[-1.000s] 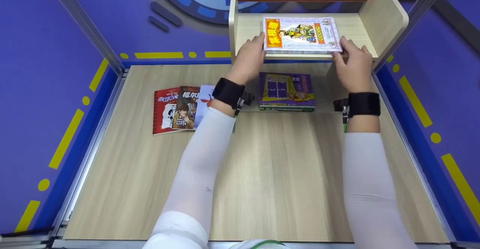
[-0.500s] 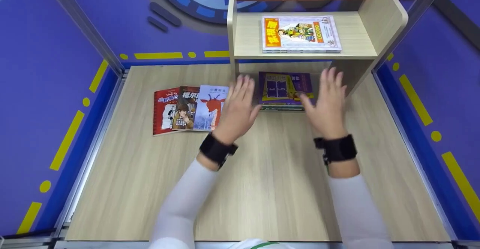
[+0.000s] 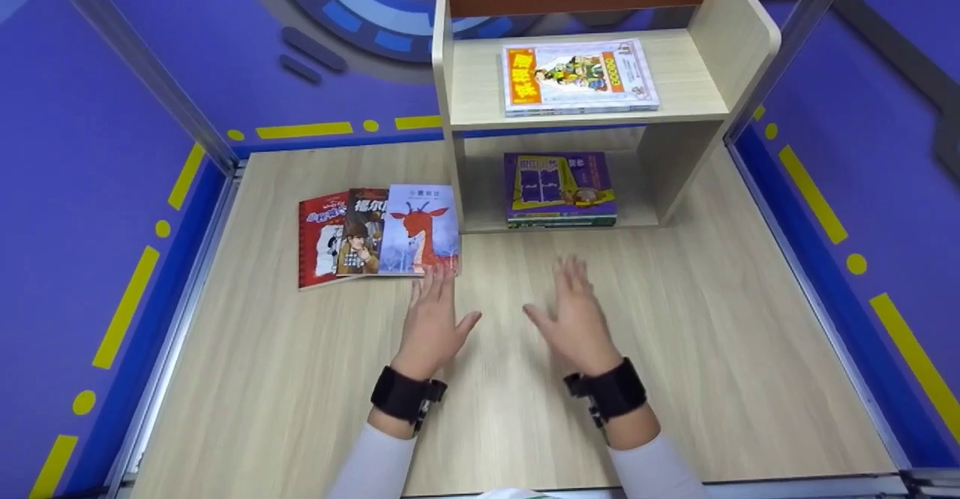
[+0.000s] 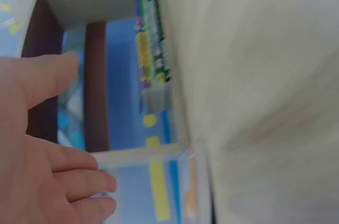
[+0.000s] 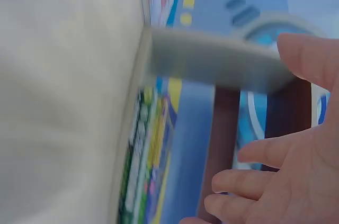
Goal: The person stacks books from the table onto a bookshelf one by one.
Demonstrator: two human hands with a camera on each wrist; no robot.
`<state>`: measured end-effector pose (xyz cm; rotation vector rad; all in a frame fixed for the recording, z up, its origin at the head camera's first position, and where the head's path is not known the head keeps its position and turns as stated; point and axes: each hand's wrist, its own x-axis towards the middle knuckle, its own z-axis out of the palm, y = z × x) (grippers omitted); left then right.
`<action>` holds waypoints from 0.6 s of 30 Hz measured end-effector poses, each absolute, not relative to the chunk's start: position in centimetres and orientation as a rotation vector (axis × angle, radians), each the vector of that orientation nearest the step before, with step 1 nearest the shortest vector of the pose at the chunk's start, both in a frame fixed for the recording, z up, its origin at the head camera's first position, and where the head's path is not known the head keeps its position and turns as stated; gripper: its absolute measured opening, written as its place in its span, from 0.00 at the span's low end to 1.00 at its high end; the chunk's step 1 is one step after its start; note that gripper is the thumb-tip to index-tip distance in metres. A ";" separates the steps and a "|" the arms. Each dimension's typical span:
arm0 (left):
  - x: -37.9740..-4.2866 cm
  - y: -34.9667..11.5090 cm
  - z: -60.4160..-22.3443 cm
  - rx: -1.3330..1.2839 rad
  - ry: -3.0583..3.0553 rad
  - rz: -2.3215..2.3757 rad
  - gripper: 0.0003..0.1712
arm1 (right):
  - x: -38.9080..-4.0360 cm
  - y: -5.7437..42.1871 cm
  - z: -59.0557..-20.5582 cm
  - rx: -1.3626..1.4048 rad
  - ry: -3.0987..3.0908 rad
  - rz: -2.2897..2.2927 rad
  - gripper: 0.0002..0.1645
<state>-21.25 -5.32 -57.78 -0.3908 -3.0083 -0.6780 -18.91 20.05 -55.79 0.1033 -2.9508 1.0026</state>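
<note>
Both hands hover over the table in front of the shelf, fingers extended and holding nothing. My left hand (image 3: 433, 326) is nearest the book with a red deer on its cover (image 3: 420, 221), its fingertips overlapping that book's lower edge in the head view; whether they touch cannot be told. To its right, apart from any book, is my right hand (image 3: 577, 323). Beside the deer book, partly overlapped, lie a dark book with a person in a cap (image 3: 361, 240) and a red book (image 3: 319, 236). The left wrist view shows the left palm (image 4: 32, 171) facing inward.
A two-level wooden shelf (image 3: 682, 154) stands at the back. A stack with a white and orange cover (image 3: 577, 75) lies flat on its upper level. Purple-topped books (image 3: 559, 184) lie stacked on the lower level. Blue-purple panels (image 3: 847, 146) border the table (image 3: 712, 379).
Both hands have let go of the white and orange stack on the upper shelf and drawn back toward the person, low over the table. The stack stays on the shelf.
</note>
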 end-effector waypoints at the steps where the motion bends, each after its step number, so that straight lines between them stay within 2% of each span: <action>1: -21.1 -5.3 -58.0 -0.395 -3.016 -0.681 0.53 | -18.6 19.4 -56.0 0.125 -2.953 1.006 0.60; 10: -21.1 -5.5 -58.2 -0.384 -3.011 -0.672 0.50 | -19.1 17.4 -57.0 0.157 -2.932 1.087 0.56; 18: -22.3 -6.7 -58.0 -0.163 -2.999 -0.723 0.43 | -22.5 15.5 -57.9 0.058 -2.825 1.494 0.46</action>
